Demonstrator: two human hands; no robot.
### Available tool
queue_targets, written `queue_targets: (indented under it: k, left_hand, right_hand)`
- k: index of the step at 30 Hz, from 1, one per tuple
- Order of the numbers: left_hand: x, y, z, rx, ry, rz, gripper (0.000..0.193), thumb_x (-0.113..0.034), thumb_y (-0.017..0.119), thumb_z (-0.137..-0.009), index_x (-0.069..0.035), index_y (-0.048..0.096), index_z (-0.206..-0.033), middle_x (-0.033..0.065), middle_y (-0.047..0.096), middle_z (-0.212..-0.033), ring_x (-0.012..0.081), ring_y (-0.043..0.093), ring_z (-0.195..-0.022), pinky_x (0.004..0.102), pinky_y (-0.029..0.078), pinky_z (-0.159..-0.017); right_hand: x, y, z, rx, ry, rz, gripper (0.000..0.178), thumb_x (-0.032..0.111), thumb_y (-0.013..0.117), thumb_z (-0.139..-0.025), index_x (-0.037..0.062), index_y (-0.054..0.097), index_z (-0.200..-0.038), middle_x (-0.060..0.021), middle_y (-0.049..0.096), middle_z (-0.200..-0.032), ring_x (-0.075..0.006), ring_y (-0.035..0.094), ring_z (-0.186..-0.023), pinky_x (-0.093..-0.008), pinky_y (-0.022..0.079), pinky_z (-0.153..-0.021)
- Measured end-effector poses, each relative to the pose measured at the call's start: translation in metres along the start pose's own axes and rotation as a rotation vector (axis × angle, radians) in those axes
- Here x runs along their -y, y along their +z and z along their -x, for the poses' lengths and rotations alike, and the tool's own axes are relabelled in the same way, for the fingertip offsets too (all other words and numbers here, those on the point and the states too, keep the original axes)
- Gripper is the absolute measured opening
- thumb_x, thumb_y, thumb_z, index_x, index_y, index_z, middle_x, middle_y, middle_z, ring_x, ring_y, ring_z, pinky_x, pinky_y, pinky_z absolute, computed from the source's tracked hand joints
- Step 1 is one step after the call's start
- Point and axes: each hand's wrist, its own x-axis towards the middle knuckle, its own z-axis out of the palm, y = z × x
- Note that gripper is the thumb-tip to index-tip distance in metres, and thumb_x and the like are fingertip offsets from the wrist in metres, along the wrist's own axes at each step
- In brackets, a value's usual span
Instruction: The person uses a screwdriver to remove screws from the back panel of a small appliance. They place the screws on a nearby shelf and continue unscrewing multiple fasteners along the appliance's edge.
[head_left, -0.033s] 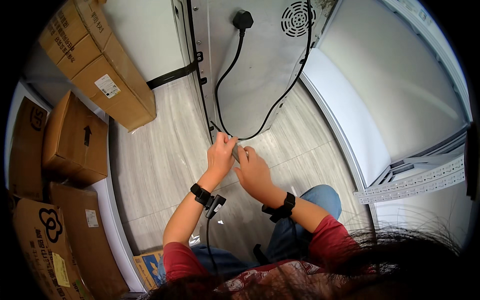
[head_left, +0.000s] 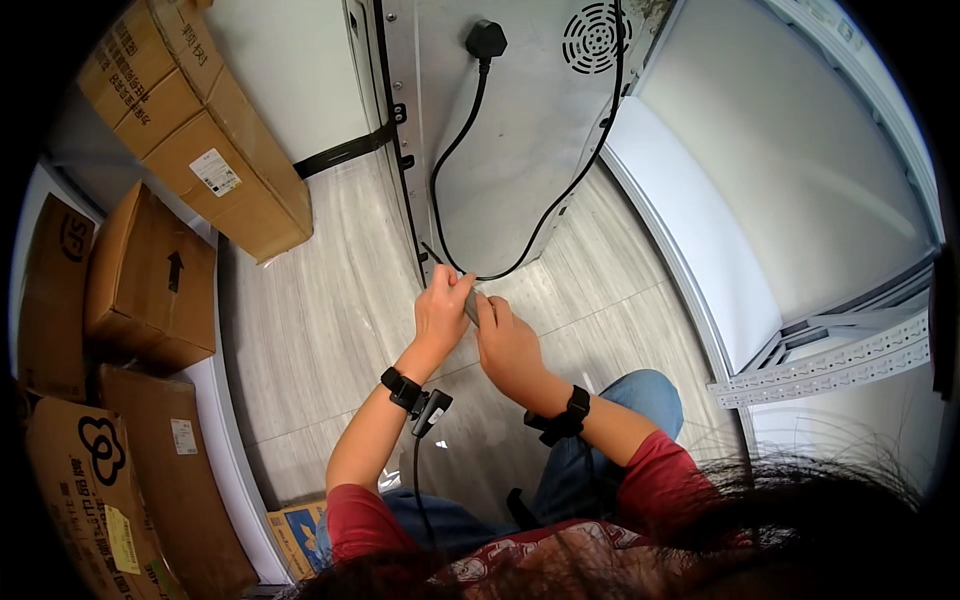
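Note:
In front of the lower end of a grey metal cabinet point(head_left: 520, 170), my two hands meet around a small grey object point(head_left: 471, 306). Its kind is hidden by my fingers. My left hand point(head_left: 440, 310) is closed around its upper part, and a thin black end point(head_left: 431, 253) sticks out past the knuckles toward the cabinet's left edge. Closed on the lower part of the grey object is my right hand point(head_left: 510, 345), fingers bent over it. A black power cord point(head_left: 437, 190) loops down the cabinet's face, its lowest bend just beyond my fingers. Its black plug point(head_left: 486, 40) rests high on the panel.
Cardboard boxes stand on the left, a tall one point(head_left: 245, 185) by the wall and others point(head_left: 150, 285) on a white-edged shelf. On the right is a white panelled frame point(head_left: 690, 240) with a perforated metal strip point(head_left: 830, 362). Wood-look floor point(head_left: 320, 330) lies beneath.
My right thumb has drawn in toward the grey object, and the right fingers have shifted slightly. My left hand and the cord look the same.

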Motion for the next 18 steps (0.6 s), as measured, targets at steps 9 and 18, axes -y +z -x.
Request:
queue_targets:
  k: [9, 18]
  left_hand:
    - [0.002, -0.003, 0.007, -0.03, 0.021, -0.064, 0.041, 0.005, 0.061, -0.059, -0.008, 0.062, -0.097, 0.0082, 0.043, -0.087, 0.0215, 0.052, -0.061, 0.0311, 0.044, -0.051]
    - [0.003, -0.001, 0.006, -0.076, -0.024, -0.047, 0.038, 0.004, 0.06, -0.064, -0.009, 0.062, -0.099, 0.0075, 0.043, -0.085, 0.021, 0.051, -0.06, 0.031, 0.044, -0.049]
  right_hand:
    - [0.003, -0.009, -0.005, 0.006, -0.038, 0.04, 0.028, 0.026, 0.061, -0.081, 0.0016, 0.048, -0.088, -0.0149, 0.054, -0.075, -0.0299, 0.059, -0.054, -0.037, 0.047, -0.045]
    - [-0.002, -0.007, -0.009, 0.124, 0.152, 0.05, 0.034, 0.022, 0.062, -0.08, 0.0001, 0.046, -0.1, -0.015, 0.052, -0.087, -0.0289, 0.061, -0.064, -0.0339, 0.049, -0.05]
